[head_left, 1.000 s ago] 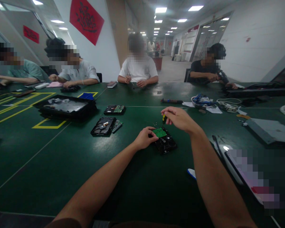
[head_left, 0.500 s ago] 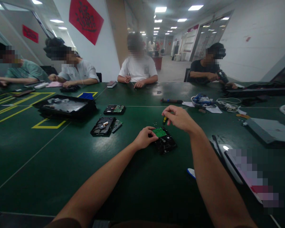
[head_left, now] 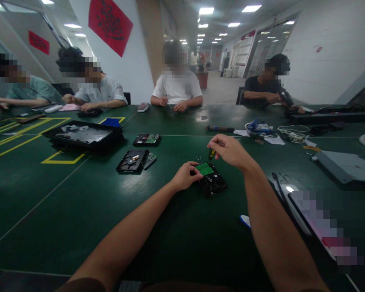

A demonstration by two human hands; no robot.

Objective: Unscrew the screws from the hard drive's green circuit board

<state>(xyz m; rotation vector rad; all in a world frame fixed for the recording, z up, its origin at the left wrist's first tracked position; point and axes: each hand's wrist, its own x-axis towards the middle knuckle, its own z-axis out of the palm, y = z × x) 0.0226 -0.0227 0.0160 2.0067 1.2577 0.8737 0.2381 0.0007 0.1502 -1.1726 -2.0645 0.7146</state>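
Note:
A black hard drive (head_left: pixel 213 185) lies on the dark green table, a green circuit board (head_left: pixel 205 168) on its upper face. My left hand (head_left: pixel 187 176) grips the drive's left edge between thumb and fingers. Above the drive's far edge, my right hand (head_left: pixel 226 150) is closed around a short yellow and black screwdriver (head_left: pixel 212 154), held upright. Its tip comes down near the board's far right corner; whether it touches a screw I cannot tell. Just beyond the drive are several tiny screws (head_left: pixel 199 157).
To the left lie an opened hard drive (head_left: pixel 132 161), a loose circuit board (head_left: pixel 150 160) and another drive (head_left: pixel 147 140). A black tray (head_left: pixel 83 136) stands farther left. Right are a phone-like device (head_left: pixel 310 227), cables (head_left: pixel 258 129) and a grey metal case (head_left: pixel 348 166). Several people sit across the table.
Almost nothing differs. Both hands, the screwdriver and the hard drive keep their places, with only a slight shift of the view.

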